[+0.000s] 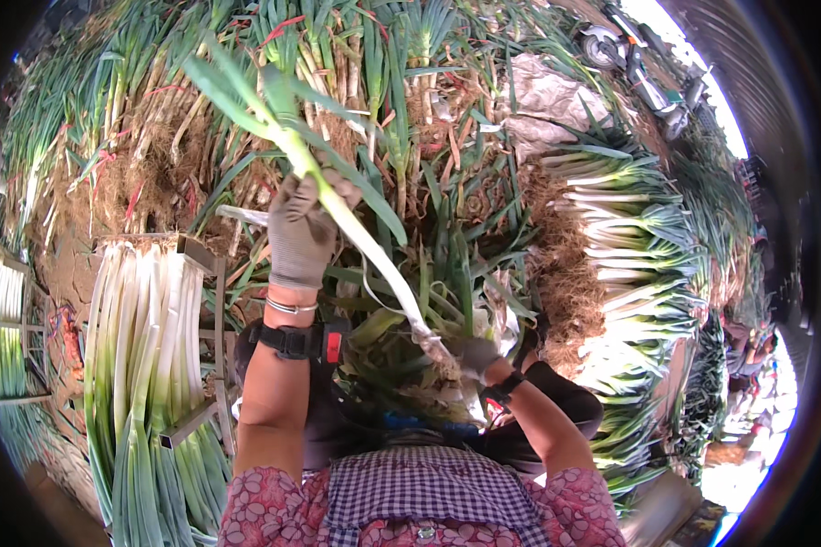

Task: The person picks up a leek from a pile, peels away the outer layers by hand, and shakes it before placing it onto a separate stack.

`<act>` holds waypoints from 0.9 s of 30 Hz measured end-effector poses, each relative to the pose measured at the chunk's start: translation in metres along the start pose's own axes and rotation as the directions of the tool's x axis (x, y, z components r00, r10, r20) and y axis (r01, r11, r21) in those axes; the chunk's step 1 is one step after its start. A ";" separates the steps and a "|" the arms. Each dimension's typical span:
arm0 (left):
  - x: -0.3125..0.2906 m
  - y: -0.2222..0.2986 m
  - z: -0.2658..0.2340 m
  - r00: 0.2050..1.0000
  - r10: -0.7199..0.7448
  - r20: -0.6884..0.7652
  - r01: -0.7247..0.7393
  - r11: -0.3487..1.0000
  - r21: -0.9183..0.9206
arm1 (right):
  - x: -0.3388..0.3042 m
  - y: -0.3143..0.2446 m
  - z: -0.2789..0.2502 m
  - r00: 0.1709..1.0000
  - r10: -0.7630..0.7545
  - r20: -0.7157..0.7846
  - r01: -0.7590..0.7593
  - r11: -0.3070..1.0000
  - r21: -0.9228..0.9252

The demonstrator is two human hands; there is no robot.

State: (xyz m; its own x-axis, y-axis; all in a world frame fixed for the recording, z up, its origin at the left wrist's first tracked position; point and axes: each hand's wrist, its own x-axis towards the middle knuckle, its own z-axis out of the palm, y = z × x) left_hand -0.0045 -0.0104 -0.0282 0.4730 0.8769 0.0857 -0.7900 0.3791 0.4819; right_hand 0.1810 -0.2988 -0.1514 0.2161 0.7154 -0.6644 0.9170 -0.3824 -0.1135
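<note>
Gripping 1 leek (356,235), the gloved fingers (294,196) of the left hand (301,235) were curled round its stem just below the leaves. At the root end, the gloved right hand (479,357) was blurred, so I cannot tell whether its fingers held anything. The leek slanted in mid-air in front of the person's lap, its top up and to the left, its root end down beside the right hand. It ran from broad green leaves, 1 of them drooping to the right, through a pale green neck to a long white shaft and a brownish, ragged base. Below it lay loose leaf scraps (374,328). Left of the lap, a metal rack (220,365) held a thick row of clean leeks (141,337), white stems at the far end and green leaves trailing toward the person. At the far left, a second rack (31,333) held another, narrower batch (7,305). A crumpled pale sack (552,100) lay beyond on the right; its contents could not be made out. Below that stretched a stacked pile (629,264), brown roots facing inward. Across the top stood unstripped bundles (337,55), some with red ties (283,29).
</note>
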 end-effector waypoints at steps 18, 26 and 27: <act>0.068 0.050 -0.149 0.879 -0.038 -0.476 -0.061 0.980 -0.192 | -0.063 -0.062 -0.075 0.961 -0.132 -0.244 0.241 -0.036 0.970; 0.062 0.080 -0.159 0.808 0.094 -0.582 -0.212 0.968 -0.137 | -0.156 0.012 -0.062 0.992 -0.032 -0.126 0.123 0.527 0.841; 0.056 0.048 -0.101 0.808 0.049 -0.587 -0.098 0.994 -0.052 | -0.161 0.028 -0.057 0.959 -0.028 -0.284 0.202 0.769 0.607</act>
State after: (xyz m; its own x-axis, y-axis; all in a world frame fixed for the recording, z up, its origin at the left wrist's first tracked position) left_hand -0.0556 0.0865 -0.0883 0.1143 0.9007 -0.4191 -0.8519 0.3059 0.4251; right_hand 0.1908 -0.3915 -0.0051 0.2764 0.8624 -0.4242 0.5454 -0.5042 -0.6696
